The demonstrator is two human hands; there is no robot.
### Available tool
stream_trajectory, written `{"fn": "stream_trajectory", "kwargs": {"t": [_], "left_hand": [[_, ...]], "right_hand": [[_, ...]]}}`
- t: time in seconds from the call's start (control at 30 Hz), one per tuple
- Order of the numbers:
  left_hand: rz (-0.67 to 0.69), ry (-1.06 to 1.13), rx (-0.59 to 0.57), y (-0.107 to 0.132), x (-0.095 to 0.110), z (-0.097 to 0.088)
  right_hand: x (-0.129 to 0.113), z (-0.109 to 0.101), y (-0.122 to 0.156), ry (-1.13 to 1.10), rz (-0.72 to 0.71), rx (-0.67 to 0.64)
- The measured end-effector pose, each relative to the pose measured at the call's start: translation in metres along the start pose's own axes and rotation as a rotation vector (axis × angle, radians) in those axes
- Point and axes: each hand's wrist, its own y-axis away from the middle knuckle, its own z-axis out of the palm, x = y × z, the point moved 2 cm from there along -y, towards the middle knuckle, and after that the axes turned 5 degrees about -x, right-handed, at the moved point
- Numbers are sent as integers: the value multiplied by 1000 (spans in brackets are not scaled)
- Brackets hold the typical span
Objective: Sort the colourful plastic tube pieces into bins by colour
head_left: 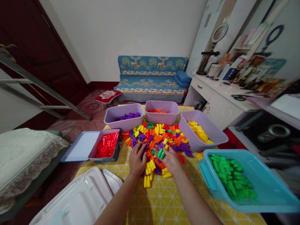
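A mixed pile of small plastic building blocks (161,136) in red, orange, yellow, green and purple lies on the table. At the pile's near left edge, my left hand (137,160) rests palm down, fingers apart and touching blocks; I see nothing held in it. My right hand (172,161) is turned partly palm up at the near right of the pile. Green blocks (161,153) lie in its fingers. Between and just below the hands are joined yellow blocks (150,167), with more yellow ones beside the right wrist.
Around the pile stand lilac bins with purple (107,118), orange (174,117) and yellow blocks (187,132). A hinged box (119,147) of red blocks is left; a turquoise bin (264,175) of green blocks is right. White lids (91,187) lie near left on the yellow tablecloth (159,203).
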Motion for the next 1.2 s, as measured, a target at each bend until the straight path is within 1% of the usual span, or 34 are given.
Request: {"fn": "stream_trajectory", "kwargs": {"t": [0.07, 0.2, 0.33, 0.53, 0.67, 0.83, 1.0, 1.2], "left_hand": [[0, 0, 3, 0, 0, 0], [2, 4, 3, 0, -1, 0], [-1, -1, -5, 1, -1, 1], [-2, 6, -2, 1, -1, 1], [-3, 8, 1, 1, -1, 0], [-9, 7, 0, 1, -1, 0], [-7, 7, 10, 0, 0, 0], [-15, 9, -6, 0, 1, -2]], "right_hand": [[2, 0, 2, 12, 21, 13], [7, -1, 2, 29, 19, 52], [9, -2, 1, 119, 19, 74], [6, 0, 3, 193, -23, 108], [4, 1, 5, 250, -83, 188], [6, -3, 3, 344, -119, 224], [9, -10, 1, 268, -18, 264], [5, -10, 1, 109, -69, 276]]}}
